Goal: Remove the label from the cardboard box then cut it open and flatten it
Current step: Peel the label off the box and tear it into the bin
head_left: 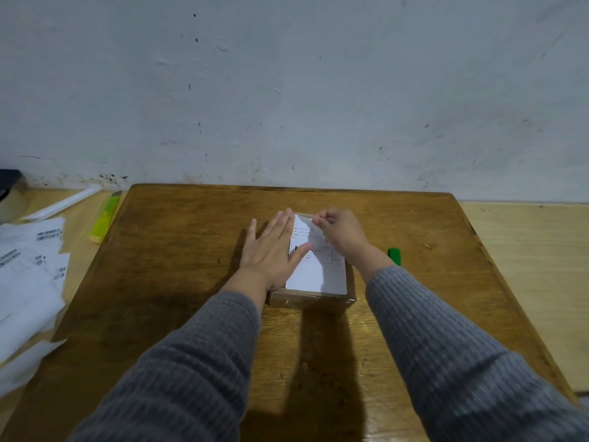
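cardboard box (310, 299) is sitting mid-surface (178, 250), dead ahead of you, label (318, 272) on top, long axis running away from you. your left hand (274, 250) is lying flat, pressing the box's left side. your right hand (339, 232) is pinching the label's far corner, so it's the nearer one for the peel toward you. print is showing but too small to read.

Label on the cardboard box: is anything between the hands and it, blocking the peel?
Nothing visible does. The right hand already pinches the label at its far edge, and the left hand lies flat on the cardboard box, its thumb resting on the label's left side. That thumb may need to lift as the peel proceeds.
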{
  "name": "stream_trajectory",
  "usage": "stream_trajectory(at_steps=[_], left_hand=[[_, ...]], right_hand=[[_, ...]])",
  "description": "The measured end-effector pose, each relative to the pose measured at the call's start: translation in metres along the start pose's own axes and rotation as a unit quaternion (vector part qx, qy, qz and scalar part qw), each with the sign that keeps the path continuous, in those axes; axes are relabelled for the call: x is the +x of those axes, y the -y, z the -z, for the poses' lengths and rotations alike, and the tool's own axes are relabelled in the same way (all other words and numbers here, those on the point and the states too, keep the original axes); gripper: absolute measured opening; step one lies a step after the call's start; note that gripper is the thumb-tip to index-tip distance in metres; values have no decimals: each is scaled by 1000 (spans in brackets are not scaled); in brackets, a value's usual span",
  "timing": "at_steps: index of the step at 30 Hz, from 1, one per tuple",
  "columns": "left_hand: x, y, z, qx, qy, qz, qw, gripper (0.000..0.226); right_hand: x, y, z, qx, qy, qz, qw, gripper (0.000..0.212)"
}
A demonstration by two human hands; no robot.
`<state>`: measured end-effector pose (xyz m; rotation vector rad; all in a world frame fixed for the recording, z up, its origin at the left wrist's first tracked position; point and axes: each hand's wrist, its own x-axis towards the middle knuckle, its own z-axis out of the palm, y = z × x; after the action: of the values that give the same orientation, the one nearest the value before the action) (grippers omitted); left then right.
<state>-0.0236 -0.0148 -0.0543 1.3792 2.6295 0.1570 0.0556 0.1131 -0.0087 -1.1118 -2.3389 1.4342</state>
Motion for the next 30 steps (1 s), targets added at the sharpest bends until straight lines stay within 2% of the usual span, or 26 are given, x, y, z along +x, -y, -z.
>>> stream_trajectory(at_steps=[6,10,14,18,20,23,27,30], left_hand=[[2,2,-1,-9,1,-2,1000,78],[4,5,-1,-39,9,-3,999,81],[2,4,2,-44,25,-15,999,84],[-10,12,6,-32,2,-51,998,75],[-17,12,7,-22,-14,-71,997,73],[-21,10,5,-1,-4,-74,997,90],[-21,9,1,7,18,-46,999,105],[-19,8,0,16,21,-44,999,108]], right_hand=[[-3,-3,1,16,20,16,1000,18],[-6,-4,15,131,30,-31,990,23],[-11,-9,13,13,17,0,1000,22],[-16,-13,11,-18,17,11,1000,40],[-17,-11,15,-33,37,25,998,56],[-16,-5,18,-40,87,40,995,79],[-18,-1,19,-163,33,70,984,66],[-18,-6,10,-265,35,80,960,63]])
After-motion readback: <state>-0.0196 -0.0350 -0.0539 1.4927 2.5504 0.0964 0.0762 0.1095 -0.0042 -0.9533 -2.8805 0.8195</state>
